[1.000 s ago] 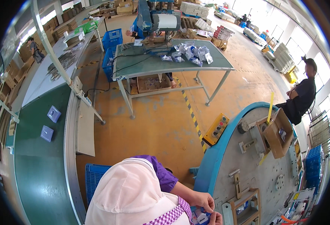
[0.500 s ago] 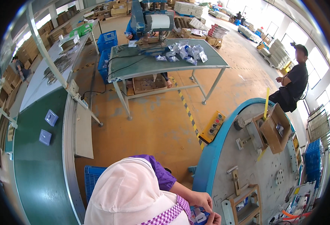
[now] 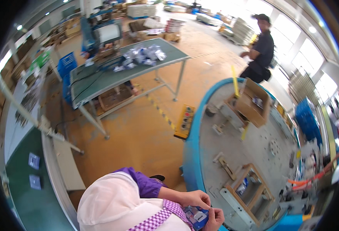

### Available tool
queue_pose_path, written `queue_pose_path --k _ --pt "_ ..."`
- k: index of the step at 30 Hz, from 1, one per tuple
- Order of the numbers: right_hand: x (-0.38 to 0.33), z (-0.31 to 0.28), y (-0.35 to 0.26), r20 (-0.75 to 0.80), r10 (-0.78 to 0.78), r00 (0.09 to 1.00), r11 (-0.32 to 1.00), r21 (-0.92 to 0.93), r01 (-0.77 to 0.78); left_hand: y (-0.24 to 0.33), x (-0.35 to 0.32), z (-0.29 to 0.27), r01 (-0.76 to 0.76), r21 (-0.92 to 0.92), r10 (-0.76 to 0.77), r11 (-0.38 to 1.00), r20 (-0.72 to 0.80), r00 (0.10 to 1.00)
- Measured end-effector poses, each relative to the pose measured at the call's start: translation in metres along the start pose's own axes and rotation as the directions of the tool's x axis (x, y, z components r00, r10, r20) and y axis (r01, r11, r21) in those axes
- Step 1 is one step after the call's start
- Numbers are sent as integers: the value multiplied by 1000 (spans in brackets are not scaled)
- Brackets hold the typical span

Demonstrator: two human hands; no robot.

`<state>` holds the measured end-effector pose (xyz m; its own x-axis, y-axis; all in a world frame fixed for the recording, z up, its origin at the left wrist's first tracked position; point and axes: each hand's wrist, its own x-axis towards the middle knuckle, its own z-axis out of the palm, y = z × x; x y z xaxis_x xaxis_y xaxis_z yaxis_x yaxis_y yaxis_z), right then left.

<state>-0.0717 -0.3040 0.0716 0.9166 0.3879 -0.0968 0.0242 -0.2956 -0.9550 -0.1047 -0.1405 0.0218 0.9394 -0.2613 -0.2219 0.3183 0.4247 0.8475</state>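
Neither of my own hands shows in the head view. Just below me is a co-worker in a white head cover point(image 3: 109, 196), a purple sleeve and a purple checked strap. That person's two hands point(image 3: 206, 208) come close together, fingers bent, at the rim of a round grey machine table point(image 3: 250, 148). Whatever the fingers may pinch is too small to make out. Under them lie blue and clear plastic packs point(image 3: 196, 217), partly hidden by the strap and the hands.
Fixtures and a cardboard box point(image 3: 254, 102) stand on the round table, a yellow control box point(image 3: 184, 121) at its rim. A green conveyor point(image 3: 23, 204) with two blue packs runs at left. Packs heap on a green worktable point(image 3: 169, 52). Another person point(image 3: 260, 52) stands beyond.
The view has turned right and tilted, so the surroundings sit further left and the round table shows more fully. The co-worker's hands stay together over the packs.
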Motion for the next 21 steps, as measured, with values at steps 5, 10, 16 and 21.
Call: queue_pose_path --k 5,10,16,21 --pt "-8 -6 3 -52 63 997 992 117 -56 -1 11 2 102 -79 -94 992 98 991" --pt "-18 -15 23 -52 76 996 989 128 -69 8 13 6 182 -31 -172 983 208 963" --pt "-30 -21 14 -245 65 967 992 118 -37 5 27 18 133 54 -141 990 215 966" --pt "-38 -20 11 -370 97 924 991 121 -56 -4 38 26 87 65 -100 994 243 965"
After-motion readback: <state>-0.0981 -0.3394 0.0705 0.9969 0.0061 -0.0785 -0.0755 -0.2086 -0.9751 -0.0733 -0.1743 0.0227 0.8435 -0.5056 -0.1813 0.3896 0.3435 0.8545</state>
